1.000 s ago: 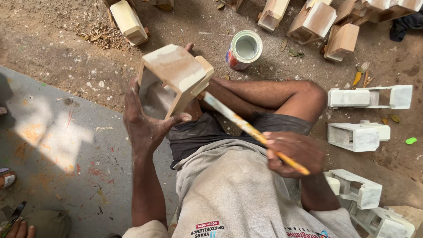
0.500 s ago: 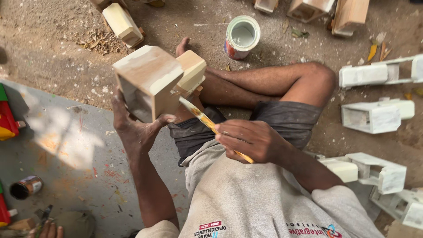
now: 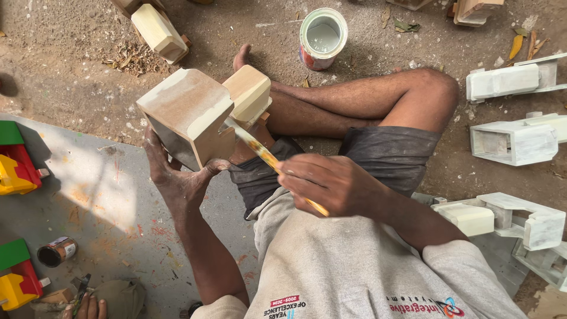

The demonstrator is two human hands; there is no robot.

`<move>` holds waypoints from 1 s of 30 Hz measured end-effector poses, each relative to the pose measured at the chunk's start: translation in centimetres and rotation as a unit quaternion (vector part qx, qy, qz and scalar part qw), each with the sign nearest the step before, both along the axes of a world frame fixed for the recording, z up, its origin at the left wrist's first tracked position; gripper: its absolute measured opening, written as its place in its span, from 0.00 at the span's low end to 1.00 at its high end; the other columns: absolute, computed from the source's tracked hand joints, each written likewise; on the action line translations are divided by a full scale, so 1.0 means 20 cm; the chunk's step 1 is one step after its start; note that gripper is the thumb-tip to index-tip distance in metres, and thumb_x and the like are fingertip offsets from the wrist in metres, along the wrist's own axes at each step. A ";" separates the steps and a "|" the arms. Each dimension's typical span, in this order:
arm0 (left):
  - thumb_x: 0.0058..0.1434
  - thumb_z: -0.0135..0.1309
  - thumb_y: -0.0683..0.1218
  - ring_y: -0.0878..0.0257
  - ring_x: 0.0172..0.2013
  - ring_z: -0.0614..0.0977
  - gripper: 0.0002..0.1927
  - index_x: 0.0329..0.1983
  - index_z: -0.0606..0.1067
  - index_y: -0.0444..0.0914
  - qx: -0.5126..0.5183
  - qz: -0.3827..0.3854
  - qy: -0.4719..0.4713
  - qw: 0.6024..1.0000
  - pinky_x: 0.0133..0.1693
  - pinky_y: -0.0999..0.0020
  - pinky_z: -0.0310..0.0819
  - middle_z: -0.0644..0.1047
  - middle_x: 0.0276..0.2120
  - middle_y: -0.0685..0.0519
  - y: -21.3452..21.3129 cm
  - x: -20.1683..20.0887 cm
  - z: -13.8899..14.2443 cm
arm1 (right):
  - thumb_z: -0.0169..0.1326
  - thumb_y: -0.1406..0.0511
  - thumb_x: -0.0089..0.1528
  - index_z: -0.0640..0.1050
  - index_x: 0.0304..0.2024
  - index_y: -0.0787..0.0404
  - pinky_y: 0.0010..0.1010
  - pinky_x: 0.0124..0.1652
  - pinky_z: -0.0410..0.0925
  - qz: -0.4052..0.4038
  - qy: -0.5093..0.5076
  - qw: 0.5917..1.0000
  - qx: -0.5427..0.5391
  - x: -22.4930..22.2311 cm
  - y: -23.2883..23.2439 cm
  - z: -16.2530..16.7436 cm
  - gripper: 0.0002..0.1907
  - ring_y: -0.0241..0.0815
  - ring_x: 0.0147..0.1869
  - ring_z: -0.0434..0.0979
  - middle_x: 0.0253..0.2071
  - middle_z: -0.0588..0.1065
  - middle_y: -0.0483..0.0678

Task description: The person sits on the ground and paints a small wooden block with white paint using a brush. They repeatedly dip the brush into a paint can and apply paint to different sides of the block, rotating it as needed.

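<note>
Bare, dusty ground (image 3: 77, 77) strewn with wood shavings and dry leaves is seen, with a grey, paint-flecked mat (image 3: 88, 201) laid over part of it. A boxy wooden toy truck (image 3: 204, 112), unpainted, is held up above the person's crossed legs, tilted, its cab turned towards an open paint tin (image 3: 322, 36) that stands on the ground beyond the truck. The truck is cupped from below by the left hand (image 3: 177, 177), whose fingers are wrapped around its lower edge and thumb pressed against its near face. A thin yellow-handled brush (image 3: 269, 160) is pinched in the closed right hand (image 3: 333, 186), just to the right of the truck; its tip is laid against the truck between cab and body. Well to the right of the truck, several white-primed toy trucks (image 3: 511, 142) are lying on the ground. Another unpainted block (image 3: 158, 32) lies beyond the truck. At the far left of the mat, painted red, yellow and green toys (image 3: 15, 171) and a small dark tin (image 3: 56, 251) are seen.
</note>
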State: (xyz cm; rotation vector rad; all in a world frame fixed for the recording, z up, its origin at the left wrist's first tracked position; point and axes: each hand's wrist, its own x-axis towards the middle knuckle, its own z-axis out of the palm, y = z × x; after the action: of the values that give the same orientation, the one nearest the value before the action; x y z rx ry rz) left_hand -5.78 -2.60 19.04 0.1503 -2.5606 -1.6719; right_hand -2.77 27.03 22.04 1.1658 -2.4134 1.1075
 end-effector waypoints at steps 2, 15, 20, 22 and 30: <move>0.41 0.75 0.69 0.53 0.68 0.75 0.68 0.78 0.56 0.35 0.007 0.001 -0.001 1.000 0.66 0.54 0.84 0.67 0.67 0.45 0.00 0.00 0.00 | 0.66 0.67 0.60 0.77 0.52 0.68 0.33 0.47 0.80 -0.003 -0.001 1.000 0.013 -0.04 -0.05 -0.04 0.19 0.49 0.58 0.80 0.55 0.75 0.55; 0.38 0.75 0.70 0.50 0.68 0.77 0.72 0.79 0.55 0.34 0.023 0.019 -0.009 1.000 0.64 0.54 0.84 0.69 0.69 0.42 0.00 0.02 -0.01 | 0.66 0.67 0.58 0.77 0.51 0.71 0.34 0.46 0.80 -0.006 -0.017 1.000 0.014 -0.07 -0.12 -0.02 0.21 0.51 0.57 0.80 0.53 0.76 0.57; 0.38 0.76 0.69 0.50 0.69 0.75 0.72 0.80 0.54 0.34 0.033 0.011 -0.008 0.999 0.66 0.53 0.83 0.68 0.70 0.43 -0.01 0.03 -0.01 | 0.65 0.68 0.59 0.76 0.49 0.71 0.36 0.48 0.80 -0.021 -0.010 1.000 -0.006 -0.04 -0.12 0.00 0.19 0.52 0.56 0.80 0.51 0.75 0.58; 0.37 0.76 0.69 0.50 0.69 0.76 0.72 0.80 0.55 0.34 0.028 0.014 -0.009 0.999 0.67 0.53 0.82 0.69 0.69 0.43 -0.01 0.03 -0.01 | 0.64 0.68 0.59 0.76 0.49 0.71 0.36 0.48 0.80 -0.023 -0.007 1.000 -0.008 -0.04 -0.12 0.01 0.18 0.52 0.55 0.80 0.51 0.76 0.58; 0.37 0.75 0.69 0.50 0.70 0.74 0.72 0.79 0.54 0.34 0.035 0.008 -0.006 0.999 0.66 0.53 0.79 0.67 0.70 0.43 -0.02 0.03 -0.02 | 0.64 0.68 0.59 0.76 0.47 0.71 0.38 0.48 0.81 -0.036 -0.008 0.999 -0.008 -0.01 -0.12 0.01 0.18 0.52 0.54 0.80 0.48 0.75 0.58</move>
State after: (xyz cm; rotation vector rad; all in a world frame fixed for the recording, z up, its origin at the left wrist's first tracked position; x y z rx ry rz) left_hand -5.21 -2.92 18.59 0.1847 -2.5032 -1.7612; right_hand -3.05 24.69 22.26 1.0592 -2.4331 1.1163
